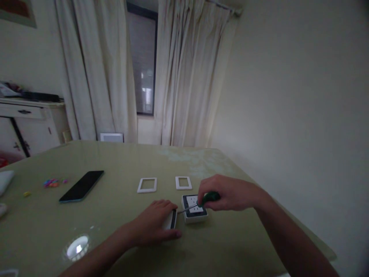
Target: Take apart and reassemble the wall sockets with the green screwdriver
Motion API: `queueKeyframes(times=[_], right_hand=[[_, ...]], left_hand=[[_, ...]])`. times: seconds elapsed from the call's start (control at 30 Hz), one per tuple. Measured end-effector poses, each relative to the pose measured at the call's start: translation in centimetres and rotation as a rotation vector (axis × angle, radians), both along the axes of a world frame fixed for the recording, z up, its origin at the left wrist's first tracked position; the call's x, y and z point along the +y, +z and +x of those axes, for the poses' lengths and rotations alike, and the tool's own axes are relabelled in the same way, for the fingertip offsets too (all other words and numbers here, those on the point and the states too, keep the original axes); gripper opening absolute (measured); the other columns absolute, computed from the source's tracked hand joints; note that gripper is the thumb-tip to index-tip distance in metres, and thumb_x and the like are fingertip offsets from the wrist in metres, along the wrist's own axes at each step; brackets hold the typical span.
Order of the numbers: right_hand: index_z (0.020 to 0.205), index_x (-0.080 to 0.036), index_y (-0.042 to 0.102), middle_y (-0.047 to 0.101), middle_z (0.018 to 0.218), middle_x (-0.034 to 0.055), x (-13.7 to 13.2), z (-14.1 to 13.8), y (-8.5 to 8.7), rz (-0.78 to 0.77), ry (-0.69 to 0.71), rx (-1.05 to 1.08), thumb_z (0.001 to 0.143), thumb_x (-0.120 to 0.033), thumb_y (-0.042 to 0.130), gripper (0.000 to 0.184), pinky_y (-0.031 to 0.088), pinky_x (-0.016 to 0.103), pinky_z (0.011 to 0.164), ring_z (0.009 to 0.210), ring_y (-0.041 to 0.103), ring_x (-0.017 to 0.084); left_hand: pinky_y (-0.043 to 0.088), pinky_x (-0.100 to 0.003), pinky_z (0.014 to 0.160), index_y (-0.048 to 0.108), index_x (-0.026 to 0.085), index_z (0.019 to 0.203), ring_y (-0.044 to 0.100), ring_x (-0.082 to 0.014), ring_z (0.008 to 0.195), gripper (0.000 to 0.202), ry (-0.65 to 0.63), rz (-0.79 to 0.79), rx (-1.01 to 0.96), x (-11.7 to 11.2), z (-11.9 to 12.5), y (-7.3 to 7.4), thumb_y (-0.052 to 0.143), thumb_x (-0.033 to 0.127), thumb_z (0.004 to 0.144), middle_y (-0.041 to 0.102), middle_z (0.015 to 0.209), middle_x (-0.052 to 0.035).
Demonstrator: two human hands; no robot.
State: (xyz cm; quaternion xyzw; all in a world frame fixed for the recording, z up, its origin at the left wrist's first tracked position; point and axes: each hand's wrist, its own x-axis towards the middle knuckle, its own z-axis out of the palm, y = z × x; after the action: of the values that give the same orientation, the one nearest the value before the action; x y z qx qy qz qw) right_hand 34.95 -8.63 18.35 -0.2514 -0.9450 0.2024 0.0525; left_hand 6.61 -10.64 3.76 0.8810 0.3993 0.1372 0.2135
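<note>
My right hand point(220, 192) grips a screwdriver point(211, 197) by its dark green handle. The metal shaft slants left across a white wall socket point(195, 217) with a black frame, and its tip is at or very near the piece under my left hand. That piece point(173, 220) is a white block with a black edge, mostly covered by my left hand point(155, 225), whose fingers and thumb clasp it on the table. Behind the hands lie two white cover frames point(138, 187) point(183, 188), both flat.
On the left of the green table point(121, 165) lies a dark tablet point(82, 187), beside small colourful pieces point(52, 182). A round shiny object or reflection point(77, 248) shows at front left. The wall point(288, 115) runs close along the table's right edge.
</note>
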Motion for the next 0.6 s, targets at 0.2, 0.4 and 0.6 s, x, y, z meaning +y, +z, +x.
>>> queueKeyframes(times=[0.2, 0.4, 0.6], right_hand=[[0.105, -0.02, 0.082, 0.079, 0.095, 0.0019, 0.5, -2.0, -0.6, -0.006, 0.047, -0.055, 0.086, -0.006, 0.074, 0.025, 0.051, 0.025, 0.083, 0.087, 0.072, 0.015], [0.103, -0.022, 0.083, 0.081, 0.095, 0.0013, 1.1, -2.9, -0.6, 0.005, 0.037, -0.102, 0.084, -0.007, 0.073, 0.027, 0.052, 0.025, 0.081, 0.085, 0.073, 0.016], [0.107, -0.02, 0.083, 0.082, 0.098, 0.0031, 0.8, -3.2, -0.3, 0.032, 0.071, -0.158, 0.085, -0.008, 0.074, 0.027, 0.051, 0.026, 0.083, 0.088, 0.073, 0.017]], left_hand=[[0.049, -0.056, 0.108, 0.065, 0.017, 0.137, 0.067, -0.0397, 0.118, 0.056, 0.01, 0.107, 0.006, 0.0, 0.2, -1.0, 0.072, 0.052, 0.094, 0.072, 0.128, -0.0162], [0.05, -0.055, 0.105, 0.065, 0.017, 0.136, 0.068, -0.0387, 0.115, 0.054, 0.009, 0.147, 0.01, 0.3, 0.3, -1.6, 0.07, 0.052, 0.096, 0.073, 0.124, -0.0154], [0.051, -0.054, 0.103, 0.066, 0.019, 0.136, 0.068, -0.0378, 0.113, 0.052, 0.007, 0.166, 0.005, 0.3, 0.3, -2.0, 0.07, 0.051, 0.096, 0.074, 0.123, -0.0147]])
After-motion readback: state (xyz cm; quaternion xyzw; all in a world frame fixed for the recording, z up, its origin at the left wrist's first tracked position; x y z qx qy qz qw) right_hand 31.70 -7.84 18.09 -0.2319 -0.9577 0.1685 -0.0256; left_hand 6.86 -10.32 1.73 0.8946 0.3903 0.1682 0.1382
